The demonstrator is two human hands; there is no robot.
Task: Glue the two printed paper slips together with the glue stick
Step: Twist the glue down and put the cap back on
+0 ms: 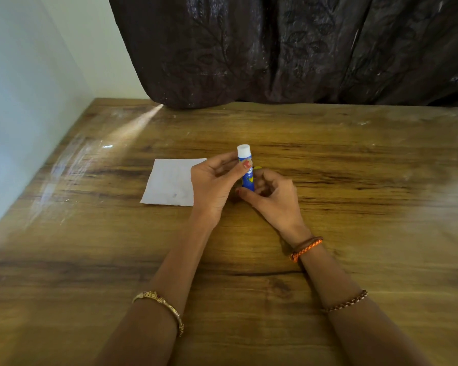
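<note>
A blue glue stick [247,170] with a white top stands upright between my two hands near the middle of the wooden table [354,180]. My left hand [214,184] grips its upper body with thumb and fingers. My right hand [273,196] holds its lower end, and a bit of yellow shows at those fingers. A white paper slip [169,182] lies flat on the table just left of my left hand, which covers its right edge. Only one paper shows; I cannot tell whether a second slip lies under it.
A dark patterned curtain [288,48] hangs over the table's far edge. A pale wall [24,101] runs along the left side of the table. Bracelets sit on both of my forearms.
</note>
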